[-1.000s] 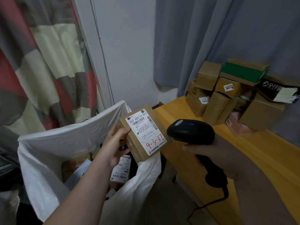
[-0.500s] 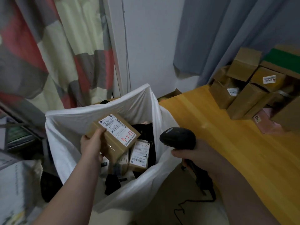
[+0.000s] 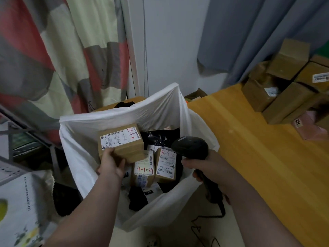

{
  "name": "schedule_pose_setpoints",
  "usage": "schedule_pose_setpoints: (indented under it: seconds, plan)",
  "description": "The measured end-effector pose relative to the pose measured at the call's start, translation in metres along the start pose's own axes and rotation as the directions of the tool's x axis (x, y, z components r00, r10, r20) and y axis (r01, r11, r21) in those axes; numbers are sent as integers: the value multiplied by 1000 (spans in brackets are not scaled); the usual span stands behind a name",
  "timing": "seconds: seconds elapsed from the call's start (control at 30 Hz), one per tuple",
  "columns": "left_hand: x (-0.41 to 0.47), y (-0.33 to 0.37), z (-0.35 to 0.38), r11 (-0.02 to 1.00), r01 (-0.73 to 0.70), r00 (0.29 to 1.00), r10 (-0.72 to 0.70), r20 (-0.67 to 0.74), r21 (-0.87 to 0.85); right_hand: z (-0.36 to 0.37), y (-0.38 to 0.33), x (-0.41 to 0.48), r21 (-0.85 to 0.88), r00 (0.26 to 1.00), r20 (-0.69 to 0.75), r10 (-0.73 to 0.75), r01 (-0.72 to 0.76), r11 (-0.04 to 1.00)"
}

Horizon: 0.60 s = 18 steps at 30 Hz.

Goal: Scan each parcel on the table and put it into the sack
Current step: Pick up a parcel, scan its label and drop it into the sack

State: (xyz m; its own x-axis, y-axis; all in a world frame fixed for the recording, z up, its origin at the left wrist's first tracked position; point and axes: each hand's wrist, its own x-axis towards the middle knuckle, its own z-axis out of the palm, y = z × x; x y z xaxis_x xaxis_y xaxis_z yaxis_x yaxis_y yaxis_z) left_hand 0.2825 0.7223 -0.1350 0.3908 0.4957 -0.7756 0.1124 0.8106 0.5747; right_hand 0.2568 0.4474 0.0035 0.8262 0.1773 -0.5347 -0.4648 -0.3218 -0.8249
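1. The left hand is clamped on a brown parcel, with the fingers curled round its near edge.
2. That parcel sits in the mouth of the white sack, toward the left side. Its label faces up, tilted a little, with red handwriting at one end.
3. I cannot tell from here whether it touches the parcels below it.
4. Two more labelled boxes lie in the sack just right of the held one. One has a label marked in red "4-1-24", and beside it, touching, is a second box.
5. Black bags lie around them in the sack.
6. The right hand is closed round the handle of a black scanner. The scanner's head hangs over the sack's right edge.
7. A dark cable trails from the handle to the floor.
8. The sack stands against the end of a yellow wooden table.
9. A pile of cardboard boxes is stacked at the far right of the table, well apart from the sack. A pink packet lies at the foot of the pile.
10. A grey curtain hangs behind the pile. A patchwork curtain in red, grey and cream hangs left of the sack.
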Motion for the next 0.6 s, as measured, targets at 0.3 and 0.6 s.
schedule_pose_setpoints:
  seconds: [0.3, 0.6]
  plan:
    - [-6, -5, -1, 986, 61, 997, -53, -59, 154, 20, 3, 13, -9, 1000, 1, 24, -24, 1000]
    - [-25, -6, 23, 836, -158, 986, 161, 39, 526, 15, -2, 14, 29, 999, -44, 6, -5, 1000]
